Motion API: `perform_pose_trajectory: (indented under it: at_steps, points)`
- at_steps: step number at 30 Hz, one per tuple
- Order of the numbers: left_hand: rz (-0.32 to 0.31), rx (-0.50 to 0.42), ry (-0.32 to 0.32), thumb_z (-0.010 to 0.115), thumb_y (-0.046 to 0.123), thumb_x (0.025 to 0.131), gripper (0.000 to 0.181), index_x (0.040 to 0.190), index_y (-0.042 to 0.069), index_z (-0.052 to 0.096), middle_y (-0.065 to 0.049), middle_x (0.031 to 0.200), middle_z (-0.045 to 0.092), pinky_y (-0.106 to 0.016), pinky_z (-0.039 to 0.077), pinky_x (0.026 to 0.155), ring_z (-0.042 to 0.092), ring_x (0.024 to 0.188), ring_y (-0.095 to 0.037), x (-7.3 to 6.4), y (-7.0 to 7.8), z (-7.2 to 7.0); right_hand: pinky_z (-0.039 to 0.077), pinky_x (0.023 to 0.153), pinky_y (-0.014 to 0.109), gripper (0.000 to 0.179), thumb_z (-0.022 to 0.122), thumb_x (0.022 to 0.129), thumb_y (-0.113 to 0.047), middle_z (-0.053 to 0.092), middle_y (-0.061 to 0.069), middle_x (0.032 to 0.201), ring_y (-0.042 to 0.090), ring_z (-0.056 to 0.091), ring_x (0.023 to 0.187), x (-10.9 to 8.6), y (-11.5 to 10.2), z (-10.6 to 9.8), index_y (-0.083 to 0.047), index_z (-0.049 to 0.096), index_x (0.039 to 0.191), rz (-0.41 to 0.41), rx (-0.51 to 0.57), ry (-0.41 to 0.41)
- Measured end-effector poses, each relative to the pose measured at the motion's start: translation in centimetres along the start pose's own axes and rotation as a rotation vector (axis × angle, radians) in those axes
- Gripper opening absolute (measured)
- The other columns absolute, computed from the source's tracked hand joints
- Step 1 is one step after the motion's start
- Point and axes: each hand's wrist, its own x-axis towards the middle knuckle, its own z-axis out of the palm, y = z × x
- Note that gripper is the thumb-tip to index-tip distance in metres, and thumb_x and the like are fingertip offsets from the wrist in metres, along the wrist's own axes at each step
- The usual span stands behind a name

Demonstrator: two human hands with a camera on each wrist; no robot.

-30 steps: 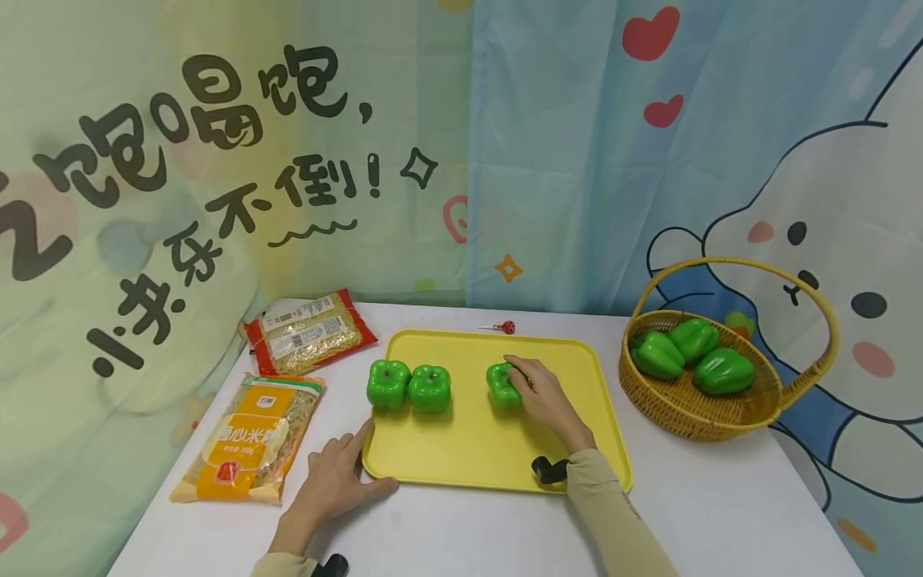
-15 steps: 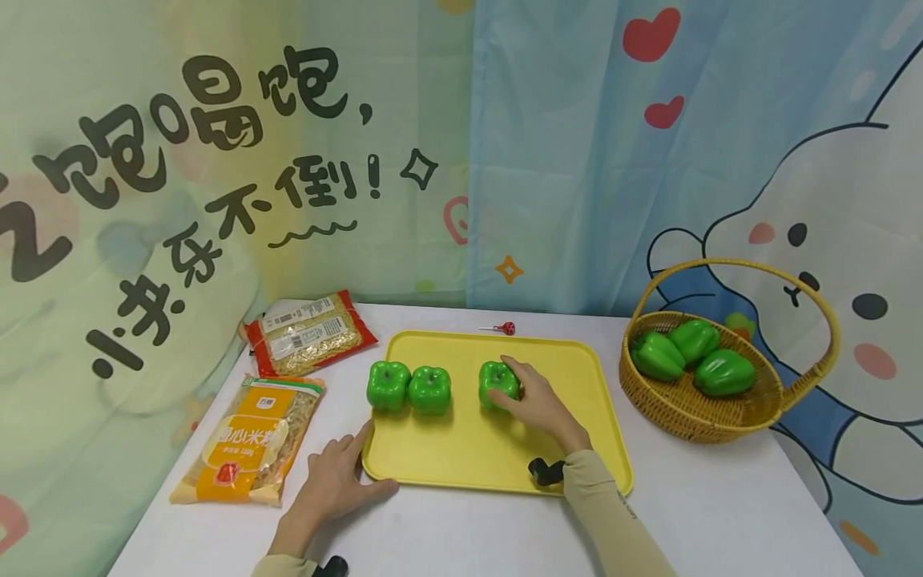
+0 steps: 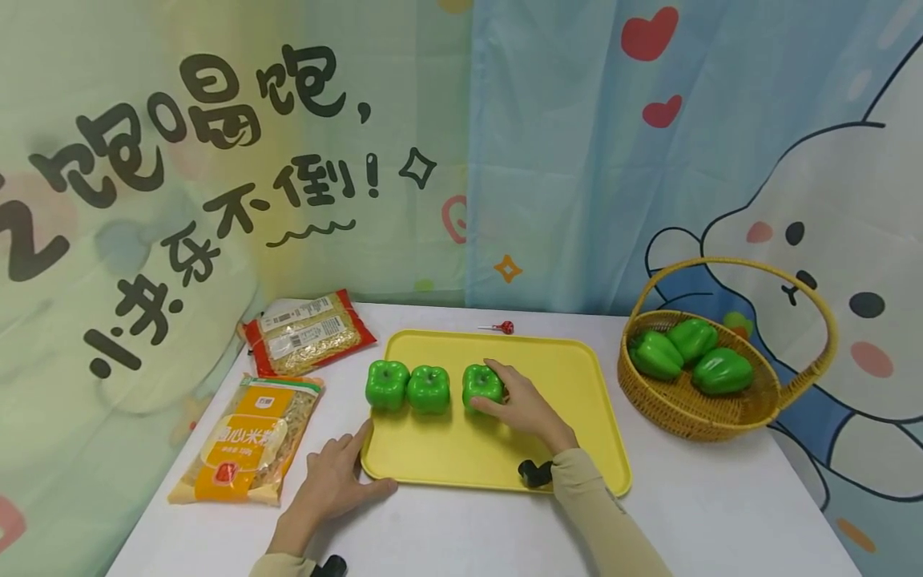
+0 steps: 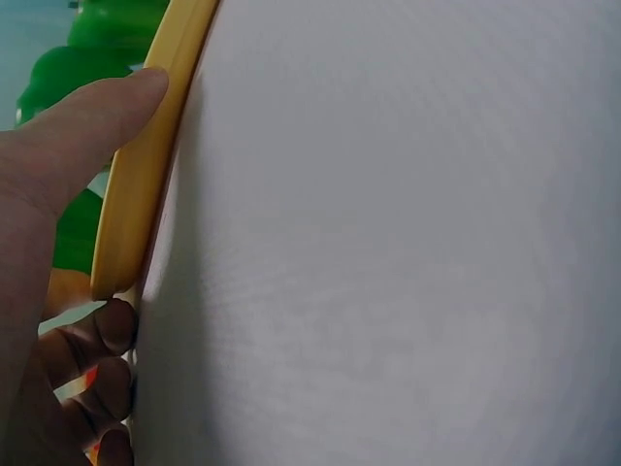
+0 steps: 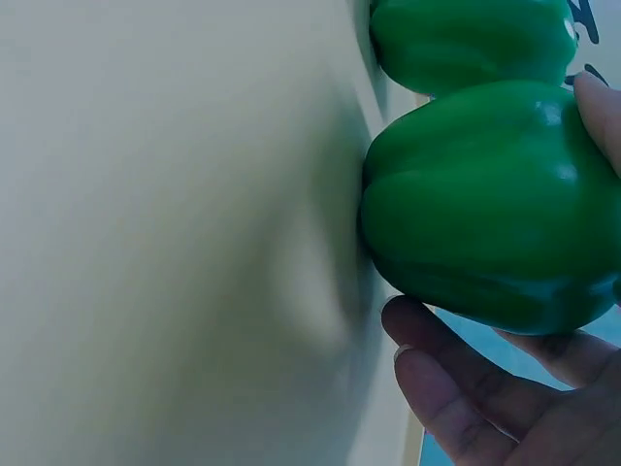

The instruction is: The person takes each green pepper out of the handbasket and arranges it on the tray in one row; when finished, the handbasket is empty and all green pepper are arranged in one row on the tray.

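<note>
On the yellow tray (image 3: 476, 461), a green bell pepper (image 3: 479, 386) stands upright with my right hand (image 3: 528, 407) gripping it from its right side. The right wrist view shows that bell pepper (image 5: 475, 204) between thumb and fingers, its base right at the tray surface. Two more green bell peppers, one at the tray's left edge (image 3: 386, 385) and one beside it (image 3: 429, 389), stand side by side with a small gap to the held one. My left hand (image 3: 332, 479) rests at the tray's front left corner, thumb along the front rim (image 4: 146, 184) and fingers against the left side.
A wicker basket (image 3: 692, 429) with a tall handle stands at the right, holding several green bell peppers (image 3: 723, 371). Two bags of grain, one red-edged (image 3: 310, 332) and one orange (image 3: 245, 441), lie on the left. A small red-headed item (image 3: 507, 328) lies behind the tray.
My right hand has moved the bell pepper left across the tray, toward the other two. My left hand stays at the tray corner.
</note>
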Motion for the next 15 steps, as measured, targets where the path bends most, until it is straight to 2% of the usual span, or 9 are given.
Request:
perform_pose_trajectory:
  at_steps: [6,15]
  points:
    - [0.001,-0.013,0.003,0.075,0.075,0.069,0.110,0.156,0.019,0.037,-0.008,0.126,0.064,-0.050,0.040,0.085,0.056,0.106,-0.023,-0.1,0.0,0.1,0.042,0.110,0.054,0.086,0.068,0.091,-0.054,0.042,0.017,0.156,0.035,0.047,0.139,0.1,-0.8,0.4,-0.017,0.030,0.159,-0.007,-0.003,-0.023]
    - [0.025,-0.004,0.027,0.075,0.075,0.069,0.111,0.157,0.020,0.036,-0.008,0.127,0.064,-0.046,0.039,0.082,0.056,0.105,-0.023,-0.1,-0.2,0.1,0.042,0.110,0.054,0.086,0.067,0.092,-0.053,0.046,0.016,0.151,0.034,0.050,0.136,0.5,-1.2,0.8,-0.015,0.029,0.159,-0.033,-0.031,-0.020]
